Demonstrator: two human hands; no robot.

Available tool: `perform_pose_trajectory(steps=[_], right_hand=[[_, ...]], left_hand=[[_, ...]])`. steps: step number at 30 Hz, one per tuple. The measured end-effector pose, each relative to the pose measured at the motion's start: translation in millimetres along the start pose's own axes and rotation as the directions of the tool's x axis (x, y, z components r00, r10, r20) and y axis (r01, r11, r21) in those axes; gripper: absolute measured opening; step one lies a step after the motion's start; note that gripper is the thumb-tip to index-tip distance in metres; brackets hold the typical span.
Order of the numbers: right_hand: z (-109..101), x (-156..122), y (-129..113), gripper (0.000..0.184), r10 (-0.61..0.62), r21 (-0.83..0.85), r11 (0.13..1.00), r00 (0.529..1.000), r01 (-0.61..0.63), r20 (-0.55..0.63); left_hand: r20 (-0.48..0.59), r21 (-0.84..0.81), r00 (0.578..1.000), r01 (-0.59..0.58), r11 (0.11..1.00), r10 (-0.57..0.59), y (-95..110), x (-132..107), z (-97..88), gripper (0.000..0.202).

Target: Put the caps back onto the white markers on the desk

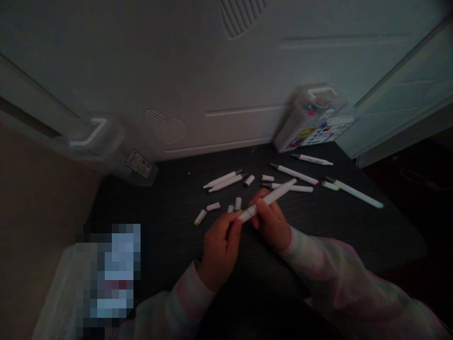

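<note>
Both hands are closed on one white marker, held tilted above the dark table. My left hand pinches its lower end, at what looks like a cap just below a dark seam. My right hand grips the barrel above that seam. Just past my left fingers lie several loose caps, among them a yellow-ended cap and a dark-ended cap. Two markers lie side by side behind these. More markers are spread to the right, such as a red-ended marker and a blue-ended marker.
A clear plastic case with a white handle stands at the back left of the dark table. Another case, with colourful contents, stands at the back right. A white panel with heart reliefs rises behind. A pixelated patch covers the lower left.
</note>
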State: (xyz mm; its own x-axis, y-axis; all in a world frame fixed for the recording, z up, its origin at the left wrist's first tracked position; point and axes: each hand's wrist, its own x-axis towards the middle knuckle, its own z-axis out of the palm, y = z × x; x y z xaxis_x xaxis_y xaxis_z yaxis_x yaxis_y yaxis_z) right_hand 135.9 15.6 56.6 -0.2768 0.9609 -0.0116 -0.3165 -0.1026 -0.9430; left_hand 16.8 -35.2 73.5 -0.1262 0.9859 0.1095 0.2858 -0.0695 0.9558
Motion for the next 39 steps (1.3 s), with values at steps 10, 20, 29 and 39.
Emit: perform_pose_trajectory(steps=[10, 20, 29, 39], right_hand=[[0.9, 8.5, -9.5, 0.026, 0.148, 0.162, 0.975, 0.989, -0.15, 0.026], [-1.2, 8.5, -12.5, 0.024, 0.131, 0.267, 0.953, 0.99, -0.142, 0.058], [-2.7, 9.4, -10.1, 0.022, 0.172, 0.234, 0.955, 0.983, -0.182, 0.064], [-4.4, 4.1, -9.3, 0.026, 0.073, -0.308, 0.951, 0.976, -0.007, 0.203]], left_hand=[[-0.161, 0.174, 0.975, -0.123, 0.977, 0.151, -6.8, 0.2, -3.2, 0.019], [-0.182, 0.135, 0.969, -0.144, 0.98, 0.168, -9.1, -1.3, -1.2, 0.022], [-0.18, 0.173, 0.942, -0.253, 0.952, 0.283, -18.4, -2.4, 0.7, 0.034], [0.032, 0.277, 0.986, -0.167, 0.946, 0.165, -10.4, 5.8, -2.5, 0.023]])
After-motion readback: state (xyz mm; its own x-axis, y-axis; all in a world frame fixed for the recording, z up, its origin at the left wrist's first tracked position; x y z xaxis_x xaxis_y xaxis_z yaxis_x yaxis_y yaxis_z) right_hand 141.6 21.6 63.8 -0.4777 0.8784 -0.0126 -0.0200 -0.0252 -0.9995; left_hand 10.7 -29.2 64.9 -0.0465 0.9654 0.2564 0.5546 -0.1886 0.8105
